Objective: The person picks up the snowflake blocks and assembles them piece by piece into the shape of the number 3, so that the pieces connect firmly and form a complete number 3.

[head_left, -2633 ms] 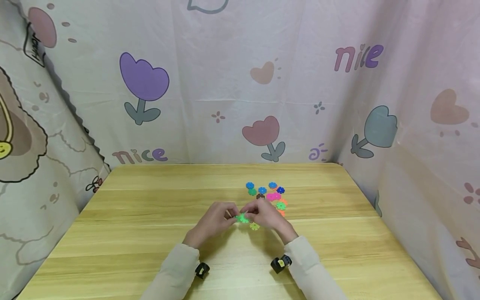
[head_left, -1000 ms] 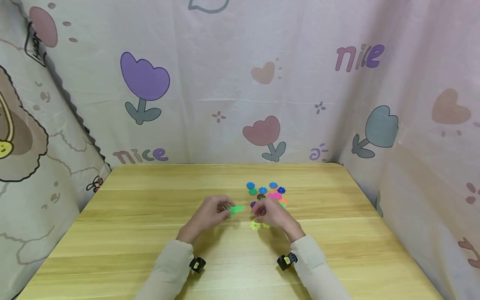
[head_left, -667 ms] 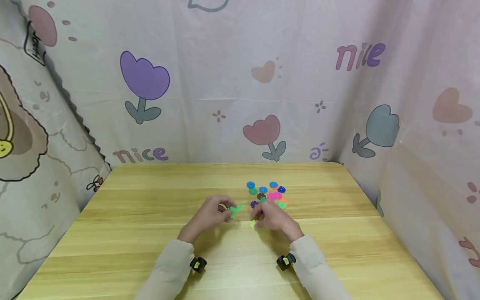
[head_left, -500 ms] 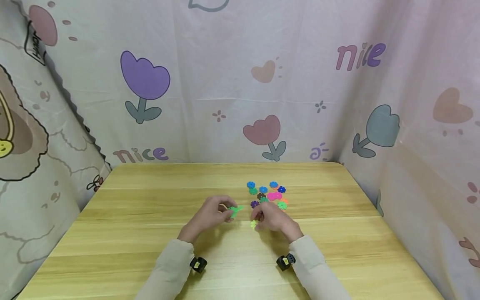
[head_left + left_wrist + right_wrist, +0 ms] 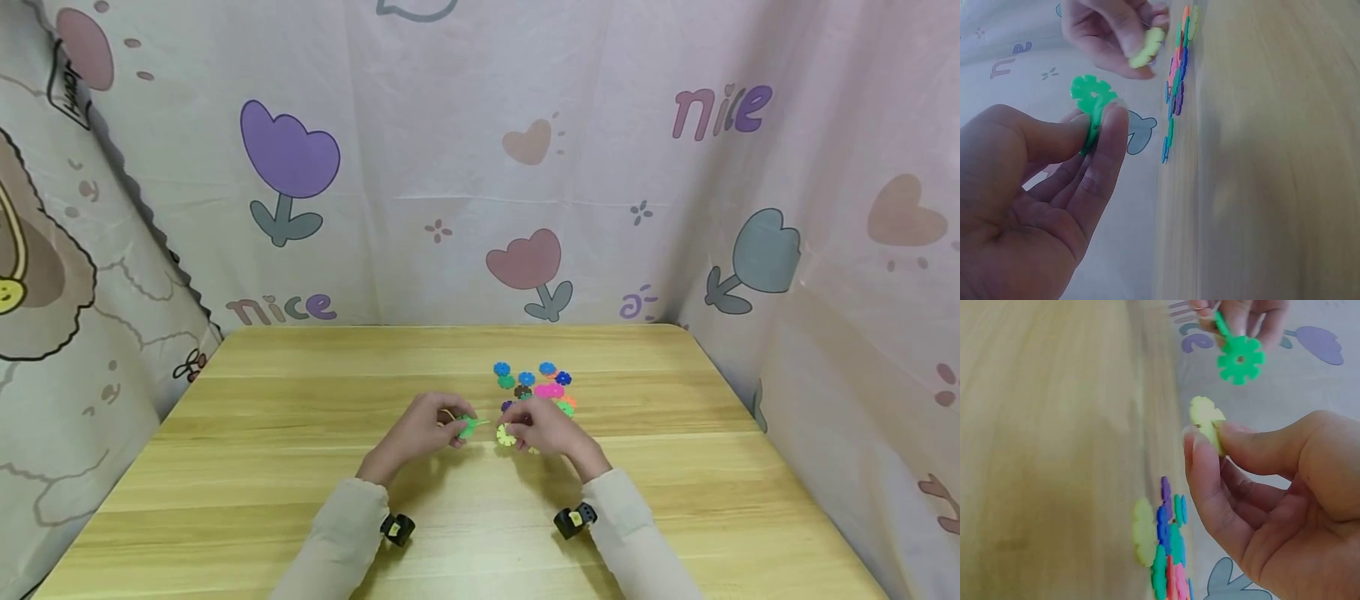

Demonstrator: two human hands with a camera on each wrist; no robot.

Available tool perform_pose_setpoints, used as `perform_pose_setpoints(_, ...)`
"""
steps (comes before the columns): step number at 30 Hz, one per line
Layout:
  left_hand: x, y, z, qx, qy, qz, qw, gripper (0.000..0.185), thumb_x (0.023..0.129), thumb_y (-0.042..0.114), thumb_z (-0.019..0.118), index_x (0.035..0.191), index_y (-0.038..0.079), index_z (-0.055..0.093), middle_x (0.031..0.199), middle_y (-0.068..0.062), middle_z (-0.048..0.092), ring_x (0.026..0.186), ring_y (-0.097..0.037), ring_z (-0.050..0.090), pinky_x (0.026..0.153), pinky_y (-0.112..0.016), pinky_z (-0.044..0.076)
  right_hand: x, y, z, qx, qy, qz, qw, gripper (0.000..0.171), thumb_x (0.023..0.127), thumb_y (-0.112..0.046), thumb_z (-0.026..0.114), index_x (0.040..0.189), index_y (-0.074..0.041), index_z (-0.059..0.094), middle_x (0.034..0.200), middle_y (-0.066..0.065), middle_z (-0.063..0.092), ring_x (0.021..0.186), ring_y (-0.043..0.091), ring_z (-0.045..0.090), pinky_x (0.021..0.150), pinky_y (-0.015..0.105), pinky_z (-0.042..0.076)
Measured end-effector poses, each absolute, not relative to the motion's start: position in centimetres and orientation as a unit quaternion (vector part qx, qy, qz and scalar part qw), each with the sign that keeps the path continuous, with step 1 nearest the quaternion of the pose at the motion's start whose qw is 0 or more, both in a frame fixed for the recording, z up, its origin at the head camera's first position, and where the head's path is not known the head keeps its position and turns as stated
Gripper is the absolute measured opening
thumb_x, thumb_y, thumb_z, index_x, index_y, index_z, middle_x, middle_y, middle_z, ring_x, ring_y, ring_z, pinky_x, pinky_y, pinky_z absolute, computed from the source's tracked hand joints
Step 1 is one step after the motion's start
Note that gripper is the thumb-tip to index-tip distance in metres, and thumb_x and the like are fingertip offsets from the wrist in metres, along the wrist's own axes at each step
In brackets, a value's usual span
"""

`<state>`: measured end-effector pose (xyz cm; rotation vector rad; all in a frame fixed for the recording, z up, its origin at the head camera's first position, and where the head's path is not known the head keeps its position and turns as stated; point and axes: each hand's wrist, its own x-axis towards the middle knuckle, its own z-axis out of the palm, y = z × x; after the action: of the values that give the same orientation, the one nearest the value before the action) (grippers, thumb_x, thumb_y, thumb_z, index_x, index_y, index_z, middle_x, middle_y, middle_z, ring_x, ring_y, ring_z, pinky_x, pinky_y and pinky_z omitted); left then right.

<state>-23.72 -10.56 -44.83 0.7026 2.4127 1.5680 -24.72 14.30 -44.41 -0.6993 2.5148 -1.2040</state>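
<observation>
My left hand [image 5: 423, 433] pinches joined green snowflake pieces [image 5: 468, 427] between thumb and fingers; the left wrist view shows the green pieces [image 5: 1093, 99] held above the table. My right hand [image 5: 543, 429] pinches a yellow snowflake piece [image 5: 506, 436], seen up close as the yellow piece [image 5: 1207, 419] between thumb and forefinger. The two held pieces are a short gap apart, facing each other above the wooden table [image 5: 300, 467]. The green pieces [image 5: 1239, 358] also appear in the right wrist view, held by the left hand's fingers [image 5: 1241, 312].
A pile of loose snowflake pieces [image 5: 536, 385] in blue, pink, green, orange and purple lies just beyond my right hand. Another yellow piece [image 5: 1144, 532] lies on the table by the pile. Printed cloth walls [image 5: 480, 167] close in the back and both sides.
The hands drew apart, the left keeping the green pieces. My right hand went down to a yellow piece on the table, picked it up, and now holds it near the green ones.
</observation>
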Motion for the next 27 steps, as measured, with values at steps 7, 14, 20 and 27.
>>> perform_pose_setpoints(7, -23.63, -10.59, -44.74, 0.248, 0.813, 0.519, 0.09, 0.016, 0.099, -0.006, 0.06, 0.106, -0.001, 0.074, 0.095, -0.015, 0.069, 0.069, -0.021, 0.07, 0.066, -0.041, 0.064, -24.66, 14.23, -43.89, -0.259, 0.842, -0.454, 0.133, 0.019, 0.101, 0.001, 0.059, 0.114, 0.009, 0.071, 0.087, 0.018, 0.07, 0.068, 0.03, 0.071, 0.066, 0.043, 0.063)
perform_pose_setpoints(14, -23.6, -10.59, -44.75, 0.246, 0.813, 0.519, 0.092, 0.017, 0.099, -0.006, 0.06, 0.106, 0.0, 0.074, 0.095, -0.015, 0.069, 0.07, -0.027, 0.072, 0.065, -0.039, 0.064, -24.49, 14.03, -43.7, -0.268, 0.841, -0.455, 0.114, 0.019, 0.102, 0.001, 0.059, 0.114, 0.008, 0.071, 0.089, 0.019, 0.069, 0.07, 0.033, 0.07, 0.066, 0.047, 0.062)
perform_pose_setpoints(20, -23.53, -10.56, -44.62, 0.244, 0.811, 0.523, 0.097, 0.017, 0.098, -0.009, 0.061, 0.106, -0.001, 0.074, 0.093, -0.016, 0.069, 0.068, -0.027, 0.072, 0.065, -0.039, 0.064, -24.38, 13.65, -43.57, -0.273, 0.85, -0.441, 0.093, 0.021, 0.103, -0.001, 0.057, 0.114, 0.001, 0.075, 0.089, 0.013, 0.067, 0.067, 0.031, 0.064, 0.06, 0.028, 0.056)
perform_pose_setpoints(27, -23.52, -10.45, -44.64, 0.254, 0.812, 0.517, 0.098, 0.017, 0.098, -0.009, 0.06, 0.106, -0.003, 0.074, 0.093, -0.016, 0.069, 0.067, -0.026, 0.072, 0.065, -0.039, 0.064, -24.43, 13.61, -43.74, -0.278, 0.849, -0.44, 0.095, 0.022, 0.103, -0.001, 0.058, 0.116, 0.002, 0.075, 0.088, 0.012, 0.066, 0.066, 0.03, 0.061, 0.058, 0.02, 0.048)
